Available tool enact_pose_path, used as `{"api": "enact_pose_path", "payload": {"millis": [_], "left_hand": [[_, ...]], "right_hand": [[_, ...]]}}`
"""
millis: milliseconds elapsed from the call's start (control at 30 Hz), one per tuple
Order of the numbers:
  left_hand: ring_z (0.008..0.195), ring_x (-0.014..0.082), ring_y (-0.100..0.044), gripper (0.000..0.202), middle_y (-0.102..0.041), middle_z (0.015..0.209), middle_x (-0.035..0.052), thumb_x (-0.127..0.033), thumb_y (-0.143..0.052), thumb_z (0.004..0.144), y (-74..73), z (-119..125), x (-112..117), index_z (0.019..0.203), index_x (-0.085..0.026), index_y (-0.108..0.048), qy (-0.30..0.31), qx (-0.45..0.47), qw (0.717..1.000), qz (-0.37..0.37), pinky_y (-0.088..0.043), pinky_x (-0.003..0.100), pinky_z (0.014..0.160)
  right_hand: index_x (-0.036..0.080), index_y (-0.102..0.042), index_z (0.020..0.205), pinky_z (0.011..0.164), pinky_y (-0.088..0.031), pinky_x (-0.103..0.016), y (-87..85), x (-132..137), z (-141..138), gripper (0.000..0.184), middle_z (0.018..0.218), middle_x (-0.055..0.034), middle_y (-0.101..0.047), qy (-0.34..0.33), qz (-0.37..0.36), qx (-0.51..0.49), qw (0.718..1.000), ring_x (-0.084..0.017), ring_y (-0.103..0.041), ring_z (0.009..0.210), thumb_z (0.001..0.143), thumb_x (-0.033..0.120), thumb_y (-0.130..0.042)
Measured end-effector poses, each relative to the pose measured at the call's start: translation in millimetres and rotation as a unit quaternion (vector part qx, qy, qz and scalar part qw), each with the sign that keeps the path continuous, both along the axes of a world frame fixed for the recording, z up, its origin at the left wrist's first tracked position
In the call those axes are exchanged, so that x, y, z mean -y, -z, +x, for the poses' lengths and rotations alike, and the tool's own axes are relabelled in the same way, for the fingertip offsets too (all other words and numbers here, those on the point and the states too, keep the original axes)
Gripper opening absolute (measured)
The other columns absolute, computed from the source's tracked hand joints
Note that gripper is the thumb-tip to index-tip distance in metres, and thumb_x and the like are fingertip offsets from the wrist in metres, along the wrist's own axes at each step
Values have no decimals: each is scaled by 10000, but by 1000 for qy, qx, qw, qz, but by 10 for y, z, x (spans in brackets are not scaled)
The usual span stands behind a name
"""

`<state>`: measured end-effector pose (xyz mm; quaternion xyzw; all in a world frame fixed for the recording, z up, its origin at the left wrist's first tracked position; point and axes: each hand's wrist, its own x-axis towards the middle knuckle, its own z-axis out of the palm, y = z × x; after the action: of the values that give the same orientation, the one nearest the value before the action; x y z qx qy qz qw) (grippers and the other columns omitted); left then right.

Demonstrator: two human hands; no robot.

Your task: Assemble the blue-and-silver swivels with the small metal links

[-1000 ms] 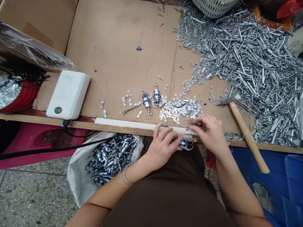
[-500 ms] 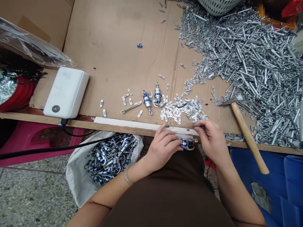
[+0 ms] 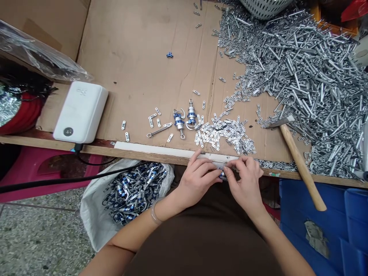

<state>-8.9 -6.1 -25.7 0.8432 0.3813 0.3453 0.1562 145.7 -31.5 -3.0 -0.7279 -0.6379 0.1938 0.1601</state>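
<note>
At the table's front edge, my left hand is closed round a small blue-and-silver clawed puller, mostly covered by fingers. My right hand pinches at the same puller from the right; any tiny part between its fingertips is hidden. Both hands rest by a white strip along the edge. Just beyond them lies a loose pile of small two-hole metal links. Two more clawed pullers, one lying left and one right, sit near a loose eye bolt.
A hammer lies over the front edge at right, before a big heap of metal bolts and links. A white power bank stands left. Below hangs a white sack of pullers; blue bins stand lower right.
My right hand has moved left and down from beside the link pile to the puller. My left hand has stayed in place, still holding it.
</note>
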Motion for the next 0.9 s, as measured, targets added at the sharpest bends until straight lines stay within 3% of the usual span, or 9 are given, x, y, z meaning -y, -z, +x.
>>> {"api": "enact_pose_path", "payload": {"millis": [133, 200, 333, 400, 500, 600, 733, 833, 900], "left_hand": [[826, 154, -558, 104, -640, 783, 7, -245, -597, 810, -15, -3, -16, 895, -189, -614, 10, -23, 1000, 8, -366, 508, 994], [832, 154, -553, 102, -638, 782, 7, -243, -605, 804, -15, -5, -22, 890, -189, -617, 13, -24, 1000, 12, -355, 519, 999], [839, 158, -550, 94, -636, 781, 12, -233, -615, 795, -10, -7, -27, 877, -186, -620, 18, -20, 999, 19, -351, 534, 994], [844, 159, -549, 92, -635, 782, 15, -234, -608, 801, -11, -6, -29, 877, -186, -621, 19, -21, 999, 17, -347, 537, 994], [841, 158, -547, 92, -631, 772, 13, -239, -603, 804, -15, -5, -33, 877, -188, -625, 19, -26, 999, 15, -341, 537, 998], [826, 155, -551, 95, -630, 769, 8, -248, -600, 806, -18, -8, -35, 880, -194, -625, 20, -29, 999, 13, -343, 536, 996], [830, 156, -567, 106, -642, 788, 11, -248, -591, 813, -18, -16, -34, 899, -191, -615, 19, -28, 999, 4, -342, 517, 1005], [817, 152, -582, 116, -653, 799, 12, -249, -600, 807, -16, -16, -32, 897, -177, -598, 19, -14, 1000, -4, -342, 492, 1018], [809, 151, -590, 104, -656, 791, 9, -252, -607, 800, -13, -11, -31, 860, -169, -589, 14, -4, 1000, -10, -339, 481, 1027]], "right_hand": [[236, -551, 849, 742, -308, -345, 0, -68, 77, 161, 915, -33, -482, -19, -18, -21, 999, -209, -430, 881, 799, 385, -520], [232, -547, 852, 770, -320, -361, 12, -152, 252, 201, 903, -35, -498, 0, 20, -26, 999, -213, -444, 888, 795, 423, -514], [182, -534, 1025, 820, -300, -480, 83, -409, 871, 446, 1016, -125, -483, 203, 126, 130, 962, -323, -404, 1007, 718, 504, -564], [151, -539, 1050, 794, -314, -493, 110, -512, 1138, 474, 995, -150, -495, 213, 97, 177, 956, -341, -416, 982, 730, 500, -535], [140, -564, 1013, 722, -375, -410, 51, -502, 1214, 364, 891, -131, -540, 150, 89, 185, 967, -282, -491, 865, 814, 410, -424], [164, -556, 1052, 612, -409, -314, -135, -250, 931, 320, 827, -95, -583, 78, 88, 155, 981, -208, -551, 724, 872, 325, -346], [228, -443, 1247, 644, -456, -234, -344, 191, 537, 390, 893, -45, -637, -135, 85, 49, 986, -150, -607, 738, 857, 215, -426], [215, -294, 1360, 630, -469, -220, -350, 355, 444, 516, 836, -37, -641, -184, 114, 41, 975, -141, -616, 718, 859, 154, -403], [216, -308, 1356, 570, -466, -212, -329, 371, 440, 493, 799, -30, -640, -194, 67, 77, 976, -138, -618, 682, 873, 180, -395]]}}
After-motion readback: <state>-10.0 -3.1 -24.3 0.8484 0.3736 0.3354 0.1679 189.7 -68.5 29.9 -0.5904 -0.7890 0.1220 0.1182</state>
